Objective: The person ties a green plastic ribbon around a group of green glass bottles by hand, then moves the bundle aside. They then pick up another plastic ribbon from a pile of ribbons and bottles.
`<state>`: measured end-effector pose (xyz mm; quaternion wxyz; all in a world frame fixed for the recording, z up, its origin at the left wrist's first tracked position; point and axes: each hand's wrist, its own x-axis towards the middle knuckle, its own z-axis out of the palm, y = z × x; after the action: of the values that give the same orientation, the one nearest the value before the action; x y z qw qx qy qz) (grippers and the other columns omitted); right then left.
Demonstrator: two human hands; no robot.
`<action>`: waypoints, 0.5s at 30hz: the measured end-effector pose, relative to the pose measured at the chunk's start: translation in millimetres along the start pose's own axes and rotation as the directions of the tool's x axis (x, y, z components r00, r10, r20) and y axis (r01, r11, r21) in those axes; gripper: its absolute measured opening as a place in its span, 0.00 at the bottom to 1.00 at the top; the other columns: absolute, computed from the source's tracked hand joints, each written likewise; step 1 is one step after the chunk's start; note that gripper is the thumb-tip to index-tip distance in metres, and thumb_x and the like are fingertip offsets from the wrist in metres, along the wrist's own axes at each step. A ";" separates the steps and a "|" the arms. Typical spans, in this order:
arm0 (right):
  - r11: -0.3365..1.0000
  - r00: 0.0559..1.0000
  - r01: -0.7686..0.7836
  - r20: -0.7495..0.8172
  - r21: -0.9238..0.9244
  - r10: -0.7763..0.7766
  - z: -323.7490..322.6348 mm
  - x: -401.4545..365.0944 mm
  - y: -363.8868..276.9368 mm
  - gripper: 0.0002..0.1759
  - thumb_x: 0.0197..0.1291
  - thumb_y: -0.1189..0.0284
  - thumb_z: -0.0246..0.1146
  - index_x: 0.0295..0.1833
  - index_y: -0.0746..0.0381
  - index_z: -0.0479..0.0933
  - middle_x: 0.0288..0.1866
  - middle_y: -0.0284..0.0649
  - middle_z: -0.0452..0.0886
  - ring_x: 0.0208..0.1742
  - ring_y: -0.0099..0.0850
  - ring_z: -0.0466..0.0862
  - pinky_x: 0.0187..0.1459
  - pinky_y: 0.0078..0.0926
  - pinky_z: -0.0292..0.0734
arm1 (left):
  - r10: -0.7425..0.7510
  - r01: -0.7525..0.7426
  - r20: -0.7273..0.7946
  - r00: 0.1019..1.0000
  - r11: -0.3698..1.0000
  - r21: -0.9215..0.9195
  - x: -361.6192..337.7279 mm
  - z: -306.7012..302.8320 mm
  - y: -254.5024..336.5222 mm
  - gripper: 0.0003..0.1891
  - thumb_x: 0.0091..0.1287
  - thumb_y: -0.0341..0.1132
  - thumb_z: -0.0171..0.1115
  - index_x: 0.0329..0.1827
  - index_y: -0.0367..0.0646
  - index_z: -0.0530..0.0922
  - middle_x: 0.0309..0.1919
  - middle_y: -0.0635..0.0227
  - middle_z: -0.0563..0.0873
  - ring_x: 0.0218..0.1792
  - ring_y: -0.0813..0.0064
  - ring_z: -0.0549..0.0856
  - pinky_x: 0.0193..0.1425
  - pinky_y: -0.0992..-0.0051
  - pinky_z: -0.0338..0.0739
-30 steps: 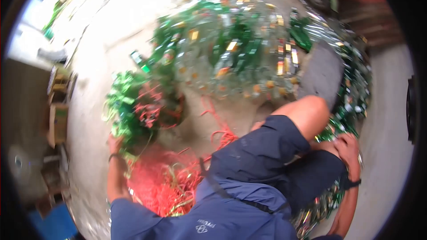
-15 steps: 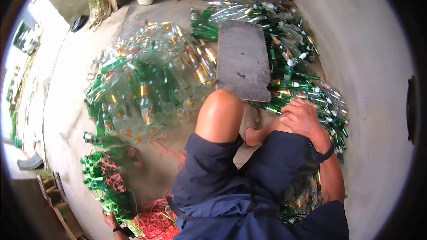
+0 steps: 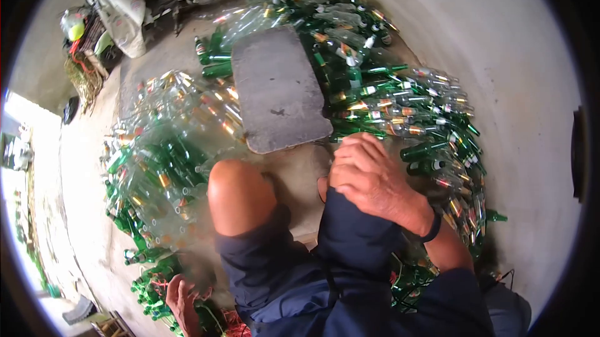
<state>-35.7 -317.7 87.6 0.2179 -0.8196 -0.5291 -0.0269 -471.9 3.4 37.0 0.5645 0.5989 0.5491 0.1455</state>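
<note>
My right hand [image 3: 369, 178] rests on top of my right knee, its fingers draped over it and holding no object. Low on the left, my left hand [image 3: 181, 299] is beside a group of green bottles [image 3: 150, 290] lying with red and pale green twine, its fingers loosely curved and apart. Red plastic twine [image 3: 236, 324] lies to the right of that hand. A dark flat board [image 3: 278, 87] with worn edges is in front of my knees, between two masses of bottles.
Clear and green bottles [image 3: 169, 162] cover the floor on the left. More bottles [image 3: 400, 103] are heaped on the right along the pale wall [image 3: 500, 87]. A parked motorbike [image 3: 122, 18] stands at the upper left, near a bundle of dry stalks [image 3: 84, 81].
The view has turned right, so the board and bottles appear further left. My left hand has risen from the lower edge of the bottle group. My right hand stays on the knee.
</note>
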 end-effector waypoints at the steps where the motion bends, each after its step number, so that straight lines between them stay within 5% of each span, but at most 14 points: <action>1: 1.000 1.000 -0.021 0.009 0.015 0.021 0.5 -3.2 -5.0 0.17 0.50 0.69 0.76 0.45 0.60 0.83 0.57 0.41 0.79 0.71 0.45 0.75 0.79 0.53 0.60 | 0.035 -0.032 0.108 0.994 0.999 -0.031 1.3 29.2 27.3 0.26 0.80 0.40 0.64 0.74 0.34 0.74 0.60 0.58 0.85 0.56 0.66 0.87 0.60 0.69 0.83; 3: 0.997 0.998 -0.066 0.012 0.027 0.065 0.4 -9.2 -15.4 0.18 0.49 0.69 0.77 0.46 0.60 0.83 0.58 0.41 0.79 0.71 0.45 0.75 0.79 0.55 0.59 | 0.074 -0.063 0.235 0.969 0.997 -0.053 -4.3 78.8 72.5 0.25 0.82 0.38 0.62 0.75 0.34 0.73 0.63 0.57 0.84 0.57 0.65 0.87 0.62 0.69 0.83; 6: 0.996 0.997 -0.074 -0.008 0.047 0.074 -1.5 -17.1 -32.9 0.19 0.50 0.71 0.78 0.48 0.58 0.82 0.60 0.38 0.78 0.73 0.43 0.75 0.79 0.55 0.62 | 0.257 -0.287 0.232 0.938 0.952 0.104 3.6 133.0 108.0 0.25 0.76 0.44 0.68 0.67 0.35 0.78 0.52 0.63 0.86 0.54 0.71 0.85 0.57 0.68 0.80; 8: 0.988 0.998 -0.051 -0.013 0.147 0.053 -1.3 -25.6 -41.0 0.19 0.51 0.71 0.78 0.49 0.58 0.82 0.60 0.39 0.77 0.73 0.43 0.75 0.81 0.56 0.61 | 0.527 -0.626 0.446 0.724 0.773 0.102 12.8 166.5 127.0 0.21 0.76 0.41 0.68 0.65 0.35 0.79 0.54 0.62 0.85 0.56 0.70 0.84 0.62 0.70 0.77; 9: 0.985 0.999 -0.050 -0.013 0.168 0.053 1.4 -29.4 -42.7 0.19 0.52 0.71 0.78 0.49 0.59 0.81 0.61 0.39 0.77 0.73 0.43 0.75 0.81 0.56 0.61 | 0.574 -0.708 0.446 0.686 0.668 0.229 8.0 180.2 141.3 0.19 0.74 0.38 0.70 0.61 0.35 0.81 0.54 0.60 0.85 0.56 0.68 0.84 0.64 0.69 0.76; 12: 0.977 0.997 -0.040 -0.055 0.209 0.052 7.5 -38.7 -45.4 0.18 0.53 0.72 0.77 0.49 0.59 0.81 0.61 0.39 0.77 0.73 0.43 0.76 0.80 0.57 0.62 | 0.694 -0.838 0.472 0.543 0.486 0.250 13.6 204.7 159.1 0.17 0.72 0.35 0.71 0.58 0.35 0.83 0.53 0.59 0.86 0.56 0.65 0.84 0.65 0.68 0.76; 15: 0.969 0.992 -0.037 -0.108 0.246 0.066 7.3 -42.2 -51.1 0.12 0.56 0.72 0.74 0.44 0.60 0.81 0.56 0.40 0.78 0.69 0.42 0.77 0.78 0.55 0.65 | 0.711 -0.862 0.490 0.504 0.451 0.232 18.4 225.4 169.5 0.14 0.70 0.30 0.69 0.56 0.35 0.83 0.53 0.58 0.86 0.57 0.64 0.85 0.66 0.65 0.76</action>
<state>-100.5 -333.3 86.2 0.3476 -0.7973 -0.4935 -0.0032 -202.7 -57.1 98.4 0.3549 0.9130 0.1184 0.1627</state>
